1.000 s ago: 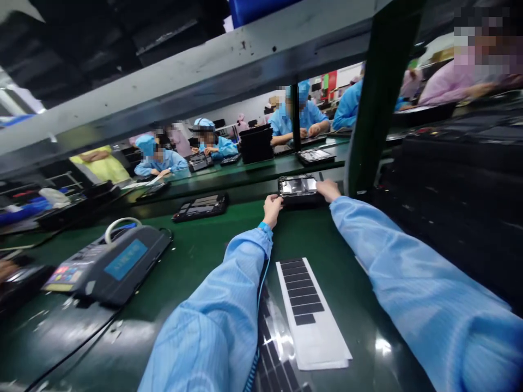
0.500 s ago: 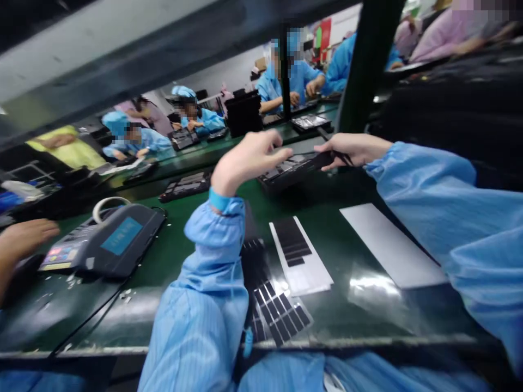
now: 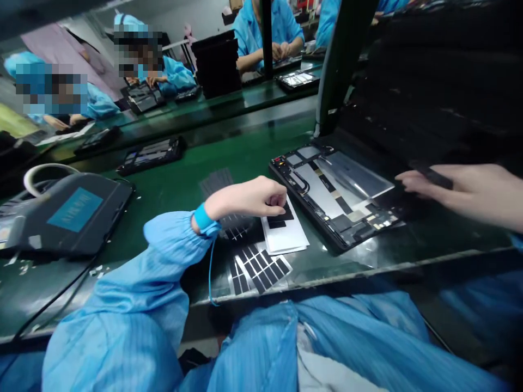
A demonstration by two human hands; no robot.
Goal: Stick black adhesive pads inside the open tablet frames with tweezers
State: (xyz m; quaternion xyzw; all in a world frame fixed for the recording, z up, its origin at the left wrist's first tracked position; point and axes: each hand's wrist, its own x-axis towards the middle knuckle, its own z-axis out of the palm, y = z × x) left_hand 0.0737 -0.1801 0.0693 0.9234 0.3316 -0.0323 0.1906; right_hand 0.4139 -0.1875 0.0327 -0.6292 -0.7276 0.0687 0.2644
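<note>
From the head view, an opened tablet (image 3: 339,196) lies face-up on the green desk (image 3: 229,147), its metal shielding, ribbon cables and black frame exposed. The person's left hand (image 3: 245,198) sits just left of the tablet, its fingers curled down and pinching at a black strip (image 3: 280,215) on a white backing sheet (image 3: 286,234). A blue wrist strap (image 3: 202,218) circles that wrist, with a thin blue cord (image 3: 210,272) hanging from it. The right hand (image 3: 461,190), fingers extended and close together, is right of the tablet and just beyond its edge, holding a thin dark strip (image 3: 433,178) between them.

Left of the tablet, beyond the sheet, lie cut black foam pads (image 3: 255,269) and a grey-black machine with a blue label (image 3: 69,215). Farther left, a partly built tablet frame (image 3: 151,155) rests on the desk. Right of the tablet, a dark post (image 3: 339,65) rises beside a black stack (image 3: 429,71). Past the tablet, a second green desk (image 3: 245,103) carries a stack of black trays (image 3: 216,62), and co-workers in blue smocks (image 3: 261,32) bend over similar frames in the bright workshop.
</note>
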